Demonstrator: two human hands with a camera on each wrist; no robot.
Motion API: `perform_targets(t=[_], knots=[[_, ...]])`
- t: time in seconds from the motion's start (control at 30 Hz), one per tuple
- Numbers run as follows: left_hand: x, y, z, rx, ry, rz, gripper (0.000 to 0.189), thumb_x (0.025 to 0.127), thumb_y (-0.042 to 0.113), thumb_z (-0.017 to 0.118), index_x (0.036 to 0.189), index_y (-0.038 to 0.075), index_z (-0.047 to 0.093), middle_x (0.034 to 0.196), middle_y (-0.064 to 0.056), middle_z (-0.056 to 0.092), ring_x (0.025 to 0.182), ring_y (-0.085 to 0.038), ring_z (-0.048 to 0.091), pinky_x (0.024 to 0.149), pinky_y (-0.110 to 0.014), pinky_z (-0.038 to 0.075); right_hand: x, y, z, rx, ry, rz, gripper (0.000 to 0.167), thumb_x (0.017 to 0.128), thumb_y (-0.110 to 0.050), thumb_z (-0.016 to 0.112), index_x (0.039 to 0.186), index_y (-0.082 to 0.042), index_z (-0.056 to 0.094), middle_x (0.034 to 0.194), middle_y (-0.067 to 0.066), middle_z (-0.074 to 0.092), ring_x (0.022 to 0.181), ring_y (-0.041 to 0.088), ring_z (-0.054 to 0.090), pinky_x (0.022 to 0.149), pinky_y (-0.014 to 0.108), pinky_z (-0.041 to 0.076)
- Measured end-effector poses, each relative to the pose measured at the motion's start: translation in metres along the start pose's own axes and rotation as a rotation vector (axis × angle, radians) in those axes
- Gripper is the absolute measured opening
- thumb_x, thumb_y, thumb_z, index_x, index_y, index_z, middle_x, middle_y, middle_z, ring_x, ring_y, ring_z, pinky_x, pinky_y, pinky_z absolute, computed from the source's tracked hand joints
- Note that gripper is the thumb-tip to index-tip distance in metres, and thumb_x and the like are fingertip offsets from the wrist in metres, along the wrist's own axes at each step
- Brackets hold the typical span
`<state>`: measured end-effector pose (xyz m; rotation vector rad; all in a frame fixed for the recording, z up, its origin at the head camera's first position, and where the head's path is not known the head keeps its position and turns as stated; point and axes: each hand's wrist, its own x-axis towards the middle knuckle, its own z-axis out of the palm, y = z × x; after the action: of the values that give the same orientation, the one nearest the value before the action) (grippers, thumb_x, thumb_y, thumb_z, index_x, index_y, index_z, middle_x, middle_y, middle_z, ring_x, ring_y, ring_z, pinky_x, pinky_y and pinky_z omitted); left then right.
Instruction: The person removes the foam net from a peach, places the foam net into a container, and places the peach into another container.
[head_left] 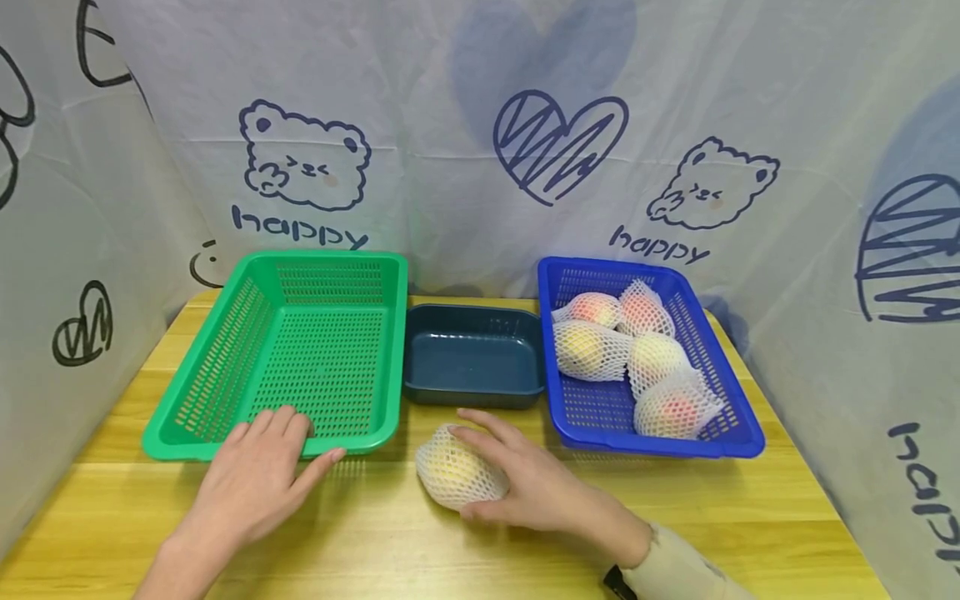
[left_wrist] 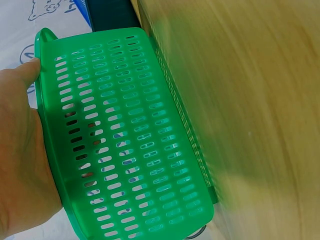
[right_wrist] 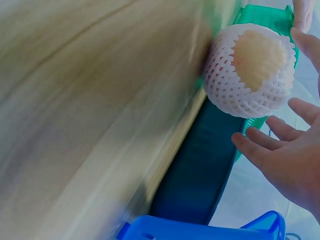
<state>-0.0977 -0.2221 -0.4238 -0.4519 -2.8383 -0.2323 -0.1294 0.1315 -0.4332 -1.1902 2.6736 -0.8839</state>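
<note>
The net-wrapped fruit [head_left: 456, 473] sits on the near side of the dark tray [head_left: 474, 358], outside it and toward its left half, and it appears to rest on the table [head_left: 375, 542]. Your right hand [head_left: 536, 483] is spread wide about it from the right, fingers over the far side, thumb at the near side; from your right wrist the fingers look straight, with a gap between most of them and the net, and whether the thumb presses it you cannot tell. The step in hand, I judge, is either taking hold of this fruit or letting it go, and one moment does not settle which. If you mean to lift it, the next move calls for drawing fingers and thumb in evenly, since the foam net may slip over the skin; if you mean to leave it, spread a little more and back off to the right without dragging the net.

Left of the tray, just beside it, stands the green basket [head_left: 322, 358], with no fruit in it. Your left hand [head_left: 258, 467] holds its near rim, fingers bent over into the basket, which should steady it. Right of the tray, the blue basket [head_left: 600, 404] carries five wrapped fruits [head_left: 658, 358], away from both hands
</note>
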Motion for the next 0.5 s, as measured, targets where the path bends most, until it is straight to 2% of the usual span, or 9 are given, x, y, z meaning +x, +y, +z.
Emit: perform_targets(t=[0.13, 0.3, 0.5], knots=[[0.000, 0.000, 0.000, 0.001, 0.004, 0.000, 0.045, 0.101, 0.056, 0.060, 0.093, 0.012, 0.056, 0.084, 0.003, 0.046, 0.078, -0.019, 0.042, 0.067, -0.033, 0.033, -0.002, -0.001, -0.005, -0.002, 0.091, -0.042, 0.084, 0.085, -0.038, 0.087, 0.157, -0.019, 0.045, 0.167, 0.000, 0.033, 0.148, 0.030, 0.040, 0.111, 0.053, 0.045], [0.001, 0.000, 0.001, 0.001, -0.005, -0.006, 0.045, 0.101, 0.056, 0.060, 0.094, 0.012, 0.055, 0.085, 0.002, 0.047, 0.079, -0.020, 0.044, 0.068, -0.034, 0.034, -0.005, -0.001, -0.013, -0.028, 0.263, -0.132, 0.076, 0.089, -0.034, 0.084, 0.153, -0.016, 0.049, 0.161, 0.005, 0.043, 0.144, 0.026, 0.047, 0.111, 0.048, 0.046], [0.001, 0.000, 0.000, -0.003, -0.004, -0.005, 0.045, 0.101, 0.056, 0.060, 0.093, 0.012, 0.056, 0.085, 0.001, 0.047, 0.079, -0.021, 0.044, 0.068, -0.035, 0.035, -0.012, 0.002, -0.027, -0.055, 0.446, -0.202, 0.060, 0.099, -0.040, 0.071, 0.149, -0.012, 0.054, 0.156, 0.009, 0.049, 0.140, 0.028, 0.051, 0.115, 0.039, 0.043]])
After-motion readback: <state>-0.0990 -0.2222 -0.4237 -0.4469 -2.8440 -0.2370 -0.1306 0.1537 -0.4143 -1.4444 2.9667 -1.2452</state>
